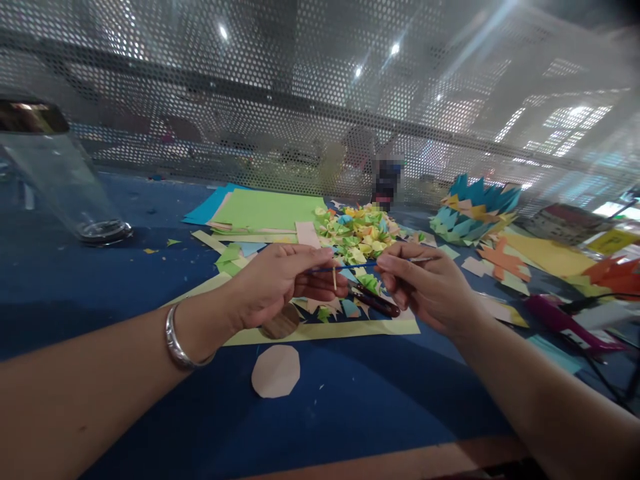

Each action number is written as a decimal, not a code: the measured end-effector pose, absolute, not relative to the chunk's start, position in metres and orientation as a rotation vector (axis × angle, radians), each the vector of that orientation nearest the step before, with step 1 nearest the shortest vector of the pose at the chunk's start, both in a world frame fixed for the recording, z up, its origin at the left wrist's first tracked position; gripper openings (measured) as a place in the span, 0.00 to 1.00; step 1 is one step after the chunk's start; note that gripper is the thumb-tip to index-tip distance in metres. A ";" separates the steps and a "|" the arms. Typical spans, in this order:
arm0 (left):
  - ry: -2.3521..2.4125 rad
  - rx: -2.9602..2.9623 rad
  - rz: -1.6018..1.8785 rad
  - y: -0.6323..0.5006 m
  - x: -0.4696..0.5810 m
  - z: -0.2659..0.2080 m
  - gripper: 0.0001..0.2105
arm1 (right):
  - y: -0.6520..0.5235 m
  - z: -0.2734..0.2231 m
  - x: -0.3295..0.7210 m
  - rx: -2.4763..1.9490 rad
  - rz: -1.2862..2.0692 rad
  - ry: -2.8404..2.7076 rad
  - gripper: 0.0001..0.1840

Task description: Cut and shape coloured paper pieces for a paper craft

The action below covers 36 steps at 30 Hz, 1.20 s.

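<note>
A thin blue strip or stick (359, 266) stretches between my two hands above the table. My left hand (275, 283), with a silver bangle at the wrist, pinches its left end between thumb and fingers. A short, pale, narrow strip (335, 277) hangs down by the left fingertips; whether it is attached to the blue one I cannot tell. At the other end, the thumb and fingertips of my right hand (425, 287) are closed on the blue strip. Below the hands lie a dark red-handled tool (380, 305), partly hidden, and a brown wooden disc (283, 325).
A round pale pink paper (276, 371) lies nearer me. Behind the hands are a heap of small folded papers (363, 230) and green sheets (273, 210). A glass bottle (70, 187) stands left. At right are a layered paper piece (475, 207) and a purple glue gun (570, 327).
</note>
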<state>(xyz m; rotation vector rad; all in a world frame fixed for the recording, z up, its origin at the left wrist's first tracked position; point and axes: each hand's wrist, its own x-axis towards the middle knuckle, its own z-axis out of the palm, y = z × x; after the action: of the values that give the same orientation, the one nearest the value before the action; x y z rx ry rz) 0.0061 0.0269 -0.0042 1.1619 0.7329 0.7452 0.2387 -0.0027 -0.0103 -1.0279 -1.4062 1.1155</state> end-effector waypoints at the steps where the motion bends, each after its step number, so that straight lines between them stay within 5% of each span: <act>1: 0.744 1.144 0.743 0.027 0.006 -0.004 0.13 | -0.003 -0.010 0.238 -1.028 1.116 -1.407 0.13; 18: 0.740 1.370 0.561 0.032 -0.004 -0.002 0.11 | -0.007 -0.009 0.236 -1.040 1.115 -1.436 0.15; 28: 0.936 2.087 0.721 0.023 0.002 0.007 0.14 | -0.002 -0.010 0.240 -1.071 1.111 -1.416 0.15; 36: 0.815 1.838 0.762 0.027 0.003 -0.002 0.11 | -0.002 -0.011 0.238 -1.092 1.146 -1.395 0.17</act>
<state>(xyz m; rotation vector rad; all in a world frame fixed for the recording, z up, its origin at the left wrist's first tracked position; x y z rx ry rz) 0.0034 0.0265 -0.0019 1.8378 0.8151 0.7622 0.2382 -0.0020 -0.0109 -1.0921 -1.3945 1.1463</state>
